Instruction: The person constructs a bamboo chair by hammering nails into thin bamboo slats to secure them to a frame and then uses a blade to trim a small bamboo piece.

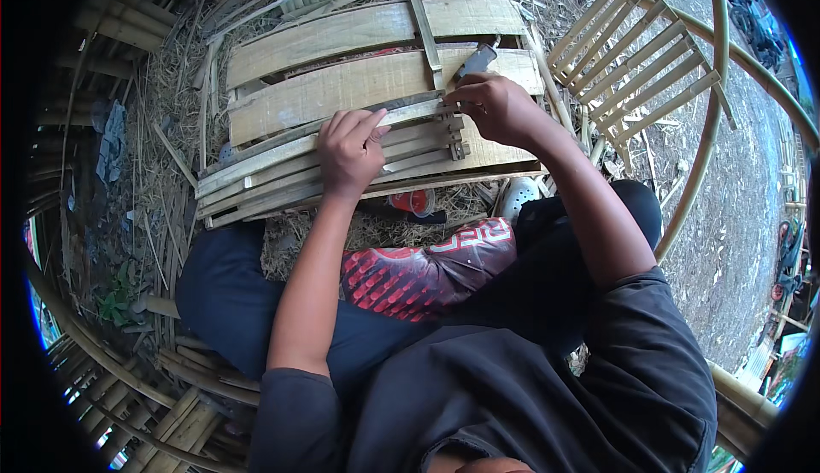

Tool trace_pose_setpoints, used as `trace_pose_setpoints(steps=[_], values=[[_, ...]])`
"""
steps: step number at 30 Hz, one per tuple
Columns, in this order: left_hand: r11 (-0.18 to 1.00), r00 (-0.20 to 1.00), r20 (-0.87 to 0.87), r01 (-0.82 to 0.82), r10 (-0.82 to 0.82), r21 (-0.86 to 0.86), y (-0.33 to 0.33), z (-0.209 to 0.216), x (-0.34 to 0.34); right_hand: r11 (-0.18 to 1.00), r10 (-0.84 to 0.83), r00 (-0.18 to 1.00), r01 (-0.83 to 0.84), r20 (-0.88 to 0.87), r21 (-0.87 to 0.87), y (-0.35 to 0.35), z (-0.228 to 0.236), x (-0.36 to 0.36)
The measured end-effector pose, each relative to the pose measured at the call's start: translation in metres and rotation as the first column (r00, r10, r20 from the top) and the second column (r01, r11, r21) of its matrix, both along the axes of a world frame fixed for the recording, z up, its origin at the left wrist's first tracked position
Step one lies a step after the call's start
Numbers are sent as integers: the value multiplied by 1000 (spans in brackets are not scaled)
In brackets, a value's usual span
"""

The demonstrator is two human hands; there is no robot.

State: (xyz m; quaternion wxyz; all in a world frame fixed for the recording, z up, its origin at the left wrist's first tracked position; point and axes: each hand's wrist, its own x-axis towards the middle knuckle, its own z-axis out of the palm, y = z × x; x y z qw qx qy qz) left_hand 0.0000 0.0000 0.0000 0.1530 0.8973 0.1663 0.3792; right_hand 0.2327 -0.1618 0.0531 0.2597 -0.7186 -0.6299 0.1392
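Observation:
A small rack of parallel bamboo slats [286, 168] lies along the near edge of a low plank table, with short crosspieces [456, 135] joining its right end. My left hand [352, 150] is closed over the rack's far slats near the middle, thumb and fingers bent around them. At the rack's right end, my right hand [497, 107] has its fingers pinched together by the tip of the far slat. Whatever lies between those fingertips is too small to make out. Just beyond the right hand rests a knife with a wide dark blade [477, 61].
The table's wooden planks [376, 24] have gaps between them. A long bamboo strip [420, 24] lies across them. To the right leans a slatted bamboo panel [636, 58]. A red-labelled cup [413, 202] sits under the near edge. Shavings and offcuts [184, 88] cover the ground.

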Motion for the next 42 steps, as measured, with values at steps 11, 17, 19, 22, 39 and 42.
trace_pose_setpoints(steps=[11, 17, 19, 22, 39, 42], values=[[999, 999, 26, 30, -30, 13, 1, 3, 3, 997, -8, 997, 1, 82, 79, 2, -5, -7], [1000, 1000, -3, 25, -25, -15, -1, 6, 1, 997, -65, 991, 60, 115, 50, 4, -3, -11], [1000, 1000, -4, 27, -27, -11, -1, 7, 1, 997, -71, 990, 66, 119, 44, 4, -4, -11], [1000, 1000, -11, 21, -21, -2, -2, 6, 2, 996, -83, 989, 78, 122, 40, 5, -9, -11], [1000, 998, -64, -4, 3, -18, -4, 2, 3, 996, -67, 988, 57, 137, 75, 2, -9, -12], [999, 998, -53, 30, -32, -36, -3, 4, 3, 995, -66, 988, 56, 138, 77, 1, -9, -11]])
